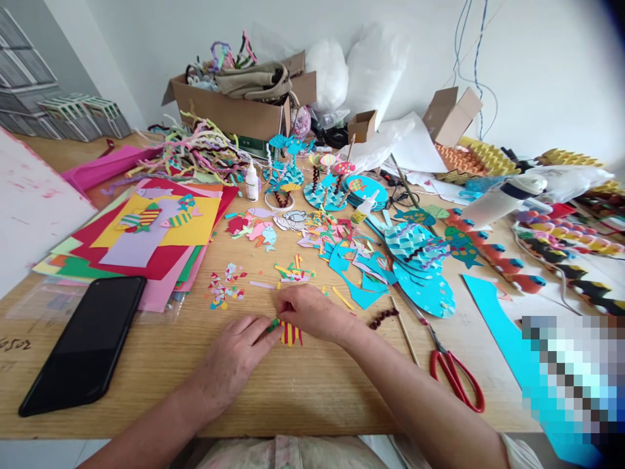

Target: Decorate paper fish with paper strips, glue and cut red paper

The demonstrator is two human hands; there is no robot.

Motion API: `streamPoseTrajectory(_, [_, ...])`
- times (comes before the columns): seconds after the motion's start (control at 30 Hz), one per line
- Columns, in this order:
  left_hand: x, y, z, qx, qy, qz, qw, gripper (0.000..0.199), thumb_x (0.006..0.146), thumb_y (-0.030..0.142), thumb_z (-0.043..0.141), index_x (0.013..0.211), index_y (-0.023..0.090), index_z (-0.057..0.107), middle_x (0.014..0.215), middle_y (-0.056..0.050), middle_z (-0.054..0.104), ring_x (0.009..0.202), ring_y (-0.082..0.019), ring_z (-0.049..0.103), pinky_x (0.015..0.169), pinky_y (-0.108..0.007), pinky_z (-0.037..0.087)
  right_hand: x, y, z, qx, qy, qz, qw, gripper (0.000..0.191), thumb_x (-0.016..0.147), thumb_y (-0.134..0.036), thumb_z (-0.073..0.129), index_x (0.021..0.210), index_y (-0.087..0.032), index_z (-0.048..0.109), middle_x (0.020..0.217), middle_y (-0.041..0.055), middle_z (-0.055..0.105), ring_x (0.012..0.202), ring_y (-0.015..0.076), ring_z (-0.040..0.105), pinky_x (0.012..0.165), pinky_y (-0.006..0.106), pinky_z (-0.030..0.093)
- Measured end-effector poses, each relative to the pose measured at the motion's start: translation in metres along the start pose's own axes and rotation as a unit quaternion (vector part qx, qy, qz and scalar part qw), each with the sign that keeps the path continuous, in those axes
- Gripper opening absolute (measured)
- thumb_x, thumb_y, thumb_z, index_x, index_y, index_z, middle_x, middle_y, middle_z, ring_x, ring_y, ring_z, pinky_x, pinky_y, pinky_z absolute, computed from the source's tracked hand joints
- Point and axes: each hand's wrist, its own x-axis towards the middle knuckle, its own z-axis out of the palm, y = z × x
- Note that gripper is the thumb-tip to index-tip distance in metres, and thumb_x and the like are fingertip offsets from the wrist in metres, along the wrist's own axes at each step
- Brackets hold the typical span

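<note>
A plain, whitish wall (pixel 146 39) ran behind the worktop (pixel 273 397), meeting a greyer stretch at the upper left beside a pale upright band. Thin blue cables (pixel 482 58) hung loosely down the wall on the right. The worktop had a light brown wood-grain surface and reached back to the wall; below its near edge, at the left, a patch of pale tiled floor (pixel 92 448) showed. A large open cardboard box (pixel 229 109) stood towards the back, with bulging white bags (pixel 374 65) next to it against the wall. The light was soft and even, leaving a faint sheen on the wood.
</note>
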Motion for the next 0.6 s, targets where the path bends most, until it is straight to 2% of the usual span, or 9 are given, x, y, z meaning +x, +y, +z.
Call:
streamPoseTrajectory(0.33, [0.0027,0.0017,-0.0007,0.006,0.005,0.007,1.000,0.028,0.089,0.008,0.040,0.109,0.015,0.058,0.099,-0.007,0.063,0.092,-0.021,0.054,0.078,-0.035,0.048,-0.0005,-0.0024,0.0017,0.007,0.016,0.018,1.000,0.006,0.072,-0.014,0.058,0.069,-0.016,0.062,0.067,-0.0007,0.057,0.063,0.0112,0.048,0.054,0.021,0.028])
streamPoseTrajectory(0.6, [0.0032,0.0020,-0.0020,0.014,0.002,0.008,1.000,0.029,0.089,0.008,0.039,0.109,0.016,0.058,0.099,-0.007,0.063,0.089,-0.021,0.054,0.078,-0.034,0.047,-0.0014,-0.0005,-0.0045,0.044,-0.012,0.033,0.998,0.007,0.070,-0.012,0.057,0.066,-0.016,0.061,0.062,-0.0030,0.055,0.059,0.0092,0.048,0.051,0.018,0.030])
